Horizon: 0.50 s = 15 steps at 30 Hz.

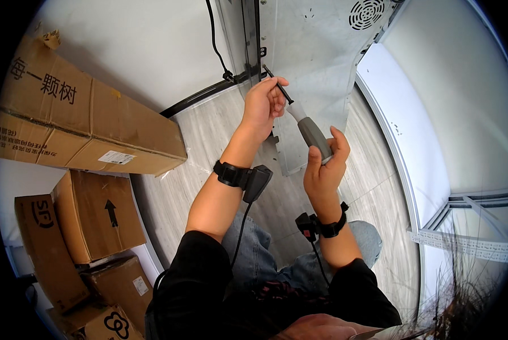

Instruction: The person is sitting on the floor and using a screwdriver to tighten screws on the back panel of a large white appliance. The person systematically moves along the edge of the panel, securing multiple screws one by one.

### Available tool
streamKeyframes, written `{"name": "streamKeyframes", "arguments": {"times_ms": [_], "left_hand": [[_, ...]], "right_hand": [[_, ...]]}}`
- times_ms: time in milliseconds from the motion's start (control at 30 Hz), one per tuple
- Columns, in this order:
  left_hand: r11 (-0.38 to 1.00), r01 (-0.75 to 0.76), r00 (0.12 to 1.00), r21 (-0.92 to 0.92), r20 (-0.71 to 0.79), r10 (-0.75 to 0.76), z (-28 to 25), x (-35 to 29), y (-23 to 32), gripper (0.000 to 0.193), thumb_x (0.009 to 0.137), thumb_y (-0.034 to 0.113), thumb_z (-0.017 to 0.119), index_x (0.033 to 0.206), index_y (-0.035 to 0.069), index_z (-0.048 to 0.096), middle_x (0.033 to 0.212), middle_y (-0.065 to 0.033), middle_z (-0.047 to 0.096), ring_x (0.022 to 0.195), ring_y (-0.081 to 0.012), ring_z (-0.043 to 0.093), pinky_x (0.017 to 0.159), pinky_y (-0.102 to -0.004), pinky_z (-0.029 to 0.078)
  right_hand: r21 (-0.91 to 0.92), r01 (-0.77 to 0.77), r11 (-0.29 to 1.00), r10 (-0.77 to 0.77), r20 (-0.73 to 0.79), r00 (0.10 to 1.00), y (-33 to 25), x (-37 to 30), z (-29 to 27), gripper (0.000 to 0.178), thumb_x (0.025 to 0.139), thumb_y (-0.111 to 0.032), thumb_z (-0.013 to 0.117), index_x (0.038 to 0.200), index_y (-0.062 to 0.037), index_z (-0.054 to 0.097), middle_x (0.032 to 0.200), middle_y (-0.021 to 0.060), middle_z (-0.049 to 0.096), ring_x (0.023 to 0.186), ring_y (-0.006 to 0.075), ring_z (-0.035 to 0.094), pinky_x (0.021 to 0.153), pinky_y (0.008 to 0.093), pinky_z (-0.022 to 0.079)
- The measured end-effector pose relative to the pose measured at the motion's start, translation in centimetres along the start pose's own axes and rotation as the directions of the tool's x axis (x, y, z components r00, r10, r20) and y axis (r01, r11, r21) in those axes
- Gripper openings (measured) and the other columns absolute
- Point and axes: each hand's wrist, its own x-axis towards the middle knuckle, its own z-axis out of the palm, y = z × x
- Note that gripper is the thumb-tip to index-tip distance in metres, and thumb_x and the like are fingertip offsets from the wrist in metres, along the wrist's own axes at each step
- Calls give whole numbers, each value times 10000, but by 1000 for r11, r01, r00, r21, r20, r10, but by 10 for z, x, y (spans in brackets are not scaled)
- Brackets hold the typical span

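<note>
Screwdriver (312,133), one, grey handle, black shaft (277,84): held aloft over the floor (373,164), pointing away from the body. Right hand (326,161): closed around the handle's near end. Left hand (262,102): half curled, fingertips at the shaft; whether it grips cannot be told. Metal cabinet (316,56), beyond: shaft tip at or near its left edge, contact unclear. Status, as judged: work under way, tool lined up; panel in place, no fastening visibly finished; turning at that edge apparently outstanding.
</note>
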Motion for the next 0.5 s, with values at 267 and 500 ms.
{"name": "streamKeyframes", "arguments": {"times_ms": [267,500], "left_hand": [[1000,10,1000,4,-23,-10,-2,0,1,222,902,264,448,881,76,564,550,31,449,497,-79,366,459,-224,272],[1000,-5,1000,13,-10,5,0,-2,4,216,902,263,450,886,78,560,555,29,440,499,-79,359,464,-225,269]], "right_hand": [[16,-21,1000,22,-41,999,-1,1,3,591,808,-92,646,1275,38,307,1041,193,468,834,262,524,760,357,430],[-46,337,940,-340,-76,938,7,9,6,589,782,-119,683,1250,27,357,1027,193,475,875,263,502,781,347,414]]}}
